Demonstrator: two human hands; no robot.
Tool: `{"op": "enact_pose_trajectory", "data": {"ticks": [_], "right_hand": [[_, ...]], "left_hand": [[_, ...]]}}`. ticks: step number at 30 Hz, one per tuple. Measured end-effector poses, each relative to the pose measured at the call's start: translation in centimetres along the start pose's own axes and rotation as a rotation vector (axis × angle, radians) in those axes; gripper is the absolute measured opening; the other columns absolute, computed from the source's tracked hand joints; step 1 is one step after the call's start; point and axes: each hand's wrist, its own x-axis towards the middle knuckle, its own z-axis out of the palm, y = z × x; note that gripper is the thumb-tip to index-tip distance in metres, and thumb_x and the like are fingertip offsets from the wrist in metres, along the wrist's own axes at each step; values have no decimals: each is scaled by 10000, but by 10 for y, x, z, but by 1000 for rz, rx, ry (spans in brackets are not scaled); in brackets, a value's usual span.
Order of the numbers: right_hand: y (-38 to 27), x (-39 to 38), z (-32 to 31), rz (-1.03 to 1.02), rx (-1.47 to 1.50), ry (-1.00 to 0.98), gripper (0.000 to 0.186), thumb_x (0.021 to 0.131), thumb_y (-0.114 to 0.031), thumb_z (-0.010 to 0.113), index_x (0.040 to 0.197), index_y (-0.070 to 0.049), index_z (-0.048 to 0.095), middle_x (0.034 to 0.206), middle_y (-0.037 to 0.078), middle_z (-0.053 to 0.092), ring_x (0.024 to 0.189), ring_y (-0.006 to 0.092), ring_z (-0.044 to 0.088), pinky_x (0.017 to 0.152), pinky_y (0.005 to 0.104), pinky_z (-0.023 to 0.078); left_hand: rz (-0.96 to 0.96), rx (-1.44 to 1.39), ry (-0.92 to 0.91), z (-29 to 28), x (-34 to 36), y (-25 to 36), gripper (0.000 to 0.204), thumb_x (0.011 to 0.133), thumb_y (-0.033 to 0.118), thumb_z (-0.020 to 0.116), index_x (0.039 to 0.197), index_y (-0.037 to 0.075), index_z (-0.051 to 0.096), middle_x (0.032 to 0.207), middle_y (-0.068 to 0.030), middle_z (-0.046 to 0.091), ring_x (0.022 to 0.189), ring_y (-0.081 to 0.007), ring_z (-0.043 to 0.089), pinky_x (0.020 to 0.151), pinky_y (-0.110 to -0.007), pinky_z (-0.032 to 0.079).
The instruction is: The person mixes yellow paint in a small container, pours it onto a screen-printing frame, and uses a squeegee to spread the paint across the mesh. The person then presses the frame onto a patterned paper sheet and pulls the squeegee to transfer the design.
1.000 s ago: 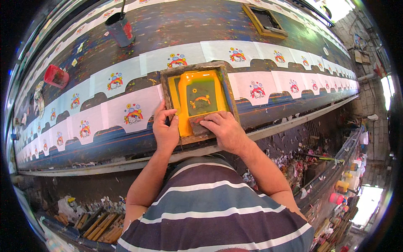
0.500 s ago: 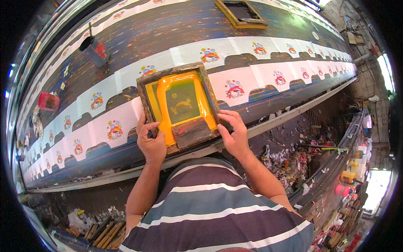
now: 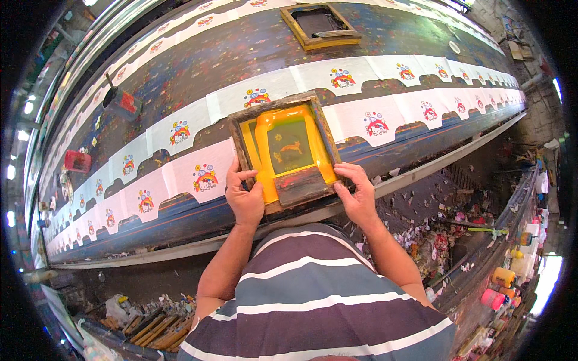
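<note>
A wooden screen-printing frame (image 3: 326, 135) rests over the near row of printed white cloth pieces (image 3: 162, 192), slightly tilted in view. Thick yellow ink (image 3: 261, 153) lies along the sides of its mesh, and a pale design shows in the middle. A stained wooden squeegee (image 3: 304, 188) leans at the frame's near side. My left hand (image 3: 245, 195) grips the near left corner, thumb and fingers bent around its edge. At the near right corner, my right hand (image 3: 359, 194) pinches the frame between thumb and fingers. The cloth directly under the frame is hidden.
Another framed screen (image 3: 331, 43) lies farther back on the long stained table. Toward the left stand a dark ink bucket (image 3: 123, 103) and a red container (image 3: 78, 160). A metal rail (image 3: 415, 174) edges the table near me. Scraps (image 3: 439, 243) litter the lower right.
I have shifted rightward along the table with the frame, by about one cloth piece. A printed piece now shows just left of the frame. Both hands keep their hold.
</note>
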Motion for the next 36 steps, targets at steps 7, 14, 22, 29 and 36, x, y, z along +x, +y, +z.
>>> {"op": "enact_pose_trajectory", "data": {"ticks": [7, 14, 22, 29, 36], "right_hand": [[14, 7, -24, -43, 61, -59, 402, 955, 6, 838, 1353, -31, 793, 1425, 188, 781, 1400, 394, 694, 1241, 505, 512], [-3, 16, -28, -216, 3, -71, 363, 953, 0, 848, 1311, -28, 797, 1368, 187, 783, 1302, 415, 726, 1137, 519, 579], [-28, 26, -12, -516, -259, -356, 464, 828, -74, 927, 1276, -85, 807, 1308, 126, 760, 1261, 376, 732, 1103, 520, 584], [-40, 48, 5, -556, -361, -403, 434, 904, -70, 756, 1336, -58, 794, 1293, 115, 757, 1244, 352, 731, 1072, 500, 586], [-54, 75, 13, -479, -462, -579, 460, 899, -24, 729, 1355, -56, 773, 1248, 132, 755, 1198, 382, 725, 1078, 506, 576]], "left_hand": [[-104, -118, 12, 13, -3, -5, 393, 833, -227, 715, 1174, -32, 739, 1835, -280, 474, 1375, -216, 716, 1115, -322, 567], [-141, -87, 22, 7, -1, -14, 388, 826, -232, 712, 1161, -37, 734, 1854, -286, 441, 1368, -204, 707, 1113, -322, 570], [-194, -284, -17, 6, -1, -7, 345, 852, -232, 702, 1144, -51, 727, 1867, -316, 388, 1586, -314, 607, 1281, -409, 516], [-160, -255, -13, 7, -4, -6, 311, 875, -225, 703, 1107, -20, 722, 1872, -308, 380, 1570, -306, 620, 1268, -407, 527], [-190, -289, -15, 7, -5, -5, 288, 876, -212, 719, 1066, 4, 708, 1873, -308, 381, 1613, -297, 574, 1275, -389, 490]]}}
